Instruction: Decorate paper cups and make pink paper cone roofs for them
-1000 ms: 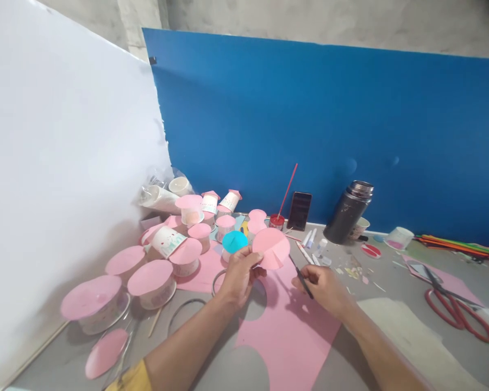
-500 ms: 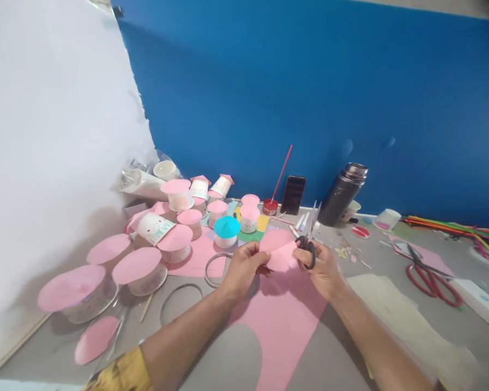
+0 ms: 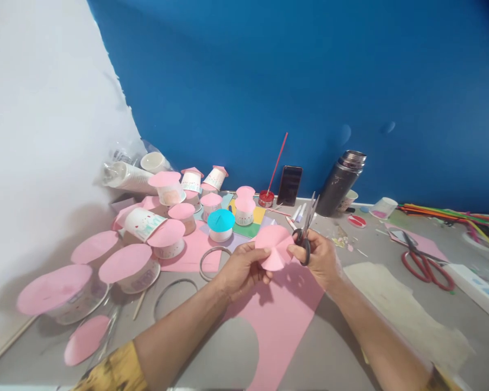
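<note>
Between my hands is a pink paper circle (image 3: 274,247) with crease lines running to its middle. My left hand (image 3: 244,269) pinches its left edge, thumb on top. My right hand (image 3: 320,258) holds a pair of black-handled scissors (image 3: 308,222), their blades pointing up and slightly parted, while its thumb and fingertips touch the circle's right edge. Below lies a pink paper sheet (image 3: 285,304) with a large round piece cut out of it. Left of my hands stand several paper cups topped with pink discs (image 3: 126,263), and one with a blue cone (image 3: 221,221).
Two metal rings (image 3: 175,296) lie by my left forearm. A dark flask (image 3: 342,184), a phone (image 3: 289,185) and a red tin (image 3: 266,199) with a stick stand at the back. Red-handled scissors (image 3: 427,266), a power strip (image 3: 478,290) and colourful strips (image 3: 444,212) lie at right.
The pink circle has been turned and tilted between my fingers, so its creases show more. Both hands keep their hold. The whole view has shifted slightly.
</note>
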A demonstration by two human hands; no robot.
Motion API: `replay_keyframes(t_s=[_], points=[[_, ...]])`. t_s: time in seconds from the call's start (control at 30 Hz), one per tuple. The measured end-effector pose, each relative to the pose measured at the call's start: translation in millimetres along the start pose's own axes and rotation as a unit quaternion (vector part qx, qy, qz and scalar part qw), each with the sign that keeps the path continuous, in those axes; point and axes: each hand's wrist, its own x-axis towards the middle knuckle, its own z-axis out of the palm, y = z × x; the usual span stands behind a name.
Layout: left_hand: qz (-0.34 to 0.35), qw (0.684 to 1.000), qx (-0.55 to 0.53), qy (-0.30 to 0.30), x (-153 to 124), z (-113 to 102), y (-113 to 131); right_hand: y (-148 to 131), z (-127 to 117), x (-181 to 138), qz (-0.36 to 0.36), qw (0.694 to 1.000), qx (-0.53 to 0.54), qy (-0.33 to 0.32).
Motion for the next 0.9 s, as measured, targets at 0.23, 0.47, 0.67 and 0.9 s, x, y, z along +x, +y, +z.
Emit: replay_keyframes(t_s=[0.23,0.47,0.67,0.9], points=[[-0.015,1.000,-0.015,-0.019,0,-2,0,-4,3,-2,0.007,1.000,0.006,-0.004],[-0.012,0.999,-0.022,0.028,2,-3,4,5,-7,8,0.002,0.999,-0.036,-0.004],[0.063,0.997,-0.021,0.037,3,1,3,12,-12,13,-0.036,0.965,-0.253,-0.056],[0.055,0.997,0.060,0.005,3,3,-9,9,10,-8,-0.085,0.948,-0.291,-0.100]])
